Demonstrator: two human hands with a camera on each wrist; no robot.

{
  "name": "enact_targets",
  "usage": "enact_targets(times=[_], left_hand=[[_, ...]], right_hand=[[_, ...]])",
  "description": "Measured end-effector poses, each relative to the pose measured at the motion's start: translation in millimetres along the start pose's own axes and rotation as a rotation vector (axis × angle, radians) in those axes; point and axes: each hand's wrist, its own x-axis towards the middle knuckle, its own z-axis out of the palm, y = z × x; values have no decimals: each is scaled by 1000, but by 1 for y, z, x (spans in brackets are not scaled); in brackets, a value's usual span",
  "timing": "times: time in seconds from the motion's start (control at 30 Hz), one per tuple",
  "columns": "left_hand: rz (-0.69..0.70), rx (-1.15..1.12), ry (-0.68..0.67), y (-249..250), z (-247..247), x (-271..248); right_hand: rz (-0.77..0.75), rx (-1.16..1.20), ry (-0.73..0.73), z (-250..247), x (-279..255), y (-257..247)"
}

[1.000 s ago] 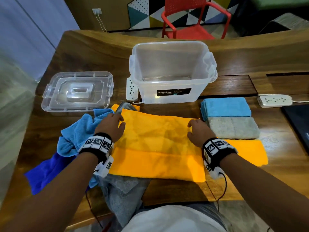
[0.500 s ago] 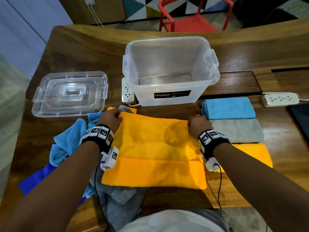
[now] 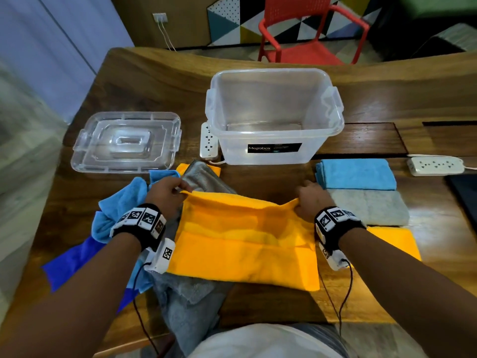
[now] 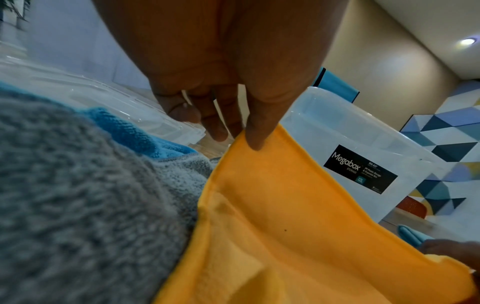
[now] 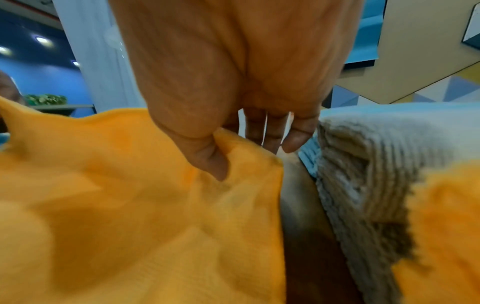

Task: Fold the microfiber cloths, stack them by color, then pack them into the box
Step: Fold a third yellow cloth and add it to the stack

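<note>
Both my forearms reach forward over the brown wooden worktop, palms down, each wrist wearing a black band with printed markers. My left hand pinches the far left corner of the orange microfiber cloth between thumb and fingers; the remaining fingers hang loosely curled. My right hand pinches the far right corner, the thumb pressed onto the fabric and the other fingers extended downward beside it. The far edge of the cloth is raised off the worktop and sags between my two hands, while its near half lies flat.

Beyond the cloth stands the clear plastic storage box, open, with its clear lid lying to the left. To my right lie a folded light blue cloth, a folded grey cloth just nearer, and a folded orange cloth nearest. To my left lies a loose heap: a light blue cloth, a dark blue cloth and a grey cloth partly under the orange one.
</note>
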Motion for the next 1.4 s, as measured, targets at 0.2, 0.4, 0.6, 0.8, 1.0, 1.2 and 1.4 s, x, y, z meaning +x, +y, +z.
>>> enact_targets(times=[0.2,0.4,0.6,0.8,1.0,1.2,1.4], left_hand=[[52,85,-44,-12,-8,-23],[113,175,-119,-35,5,-44],[148,303,-101,-53,17,-50],[63,349,-17,-41,20,-56],[333,641,-191,-18,58,-85],[277,823,-377,-31,93,-87],[278,769,-252,-41,95,-91]], right_hand=[[-123,-155,31,-4,-44,3],[-145,-269,-89,22,-74,1],[-152,-243,-181,29,-82,-2],[-140,-55,-20,29,-90,-10],[-326,20,-121,64,-101,-35],[-304,-64,-277,105,-91,-30],[-309,-4,-189,100,-86,-28]])
